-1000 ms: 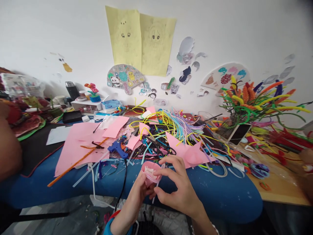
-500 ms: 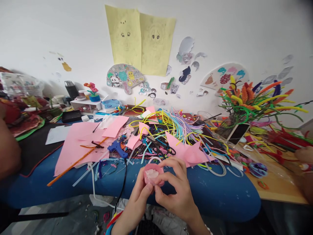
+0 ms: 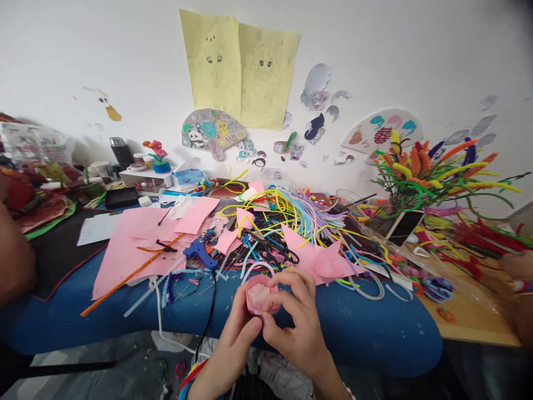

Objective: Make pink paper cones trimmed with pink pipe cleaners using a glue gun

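Right hand [image 3: 297,318]: closed in since a second ago, pinching the round pink paper-like cup [image 3: 266,281].
Left hand [image 3: 235,329]: clasps its side, seemingly steadying it.

Lower centre: left hand [image 3: 236,340] cradles pink cup [image 3: 251,306], pale filling [image 3: 258,293] inside; right hand [image 3: 296,323] pinches cup's right side. Lilac loop [image 3: 258,263] arches behind. Left of centre: blue glue gun [image 3: 201,253] on pink sheet [image 3: 129,244]. Right: phone [image 3: 405,228] tilted below bright flowers [image 3: 422,161]. Upper centre: yellow drawings [image 3: 268,91] on wall [image 3: 362,44]. Right edge: co-worker's hand [image 3: 516,263].
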### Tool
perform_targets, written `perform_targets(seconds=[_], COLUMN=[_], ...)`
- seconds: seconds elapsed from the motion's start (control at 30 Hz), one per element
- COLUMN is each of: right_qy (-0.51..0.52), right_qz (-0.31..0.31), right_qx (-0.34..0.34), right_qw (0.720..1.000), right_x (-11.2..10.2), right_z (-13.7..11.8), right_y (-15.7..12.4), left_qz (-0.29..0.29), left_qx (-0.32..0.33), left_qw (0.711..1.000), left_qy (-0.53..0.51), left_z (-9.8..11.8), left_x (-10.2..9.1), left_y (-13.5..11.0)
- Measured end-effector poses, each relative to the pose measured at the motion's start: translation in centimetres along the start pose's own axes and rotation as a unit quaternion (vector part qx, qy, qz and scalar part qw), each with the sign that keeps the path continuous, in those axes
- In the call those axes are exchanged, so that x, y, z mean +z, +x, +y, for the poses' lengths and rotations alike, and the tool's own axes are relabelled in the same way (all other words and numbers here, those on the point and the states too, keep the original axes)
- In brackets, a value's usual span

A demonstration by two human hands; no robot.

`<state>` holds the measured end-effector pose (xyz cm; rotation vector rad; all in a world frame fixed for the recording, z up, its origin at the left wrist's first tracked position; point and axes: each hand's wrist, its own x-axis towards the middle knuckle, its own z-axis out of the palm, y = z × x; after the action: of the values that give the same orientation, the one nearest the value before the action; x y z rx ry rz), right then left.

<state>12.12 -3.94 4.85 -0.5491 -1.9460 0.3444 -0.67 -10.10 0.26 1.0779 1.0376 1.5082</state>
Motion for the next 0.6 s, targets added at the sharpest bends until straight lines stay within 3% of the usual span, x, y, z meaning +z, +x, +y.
perform_targets(seconds=[0.13,0.2,0.3,0.4,0.6], right_qy=[-0.004,-0.004,-0.010,-0.019,-0.027], right_qz=[-0.014,-0.025,-0.047,-0.063,-0.087], right_qx=[0.001,0.008,0.017,0.021,0.024], right_qw=[1.000,1.000,0.999,0.998,0.996], right_x=[-0.1,-0.3,-0.5,-0.7,-1.1], right_z=[0.1,0.1,0.1,0.1,0.2], right_y=[-0.1,-0.2,-0.4,-0.5,-0.6], left_qz=[0.060,0.071,0.042,0.003,-0.051], left_qx=[0.104,0.154,0.204,0.221,0.214], left_qw=[0.978,0.938,0.881,0.853,0.845], left_qy=[0.172,0.301,0.426,0.472,0.488], left_z=[0.9,1.8,3.5,4.7,5.3], left_x=[-0.6,-1.0,-1.4,-1.5,-1.8], left_y=[-0.3,-0.3,-0.2,0.1,0.8])
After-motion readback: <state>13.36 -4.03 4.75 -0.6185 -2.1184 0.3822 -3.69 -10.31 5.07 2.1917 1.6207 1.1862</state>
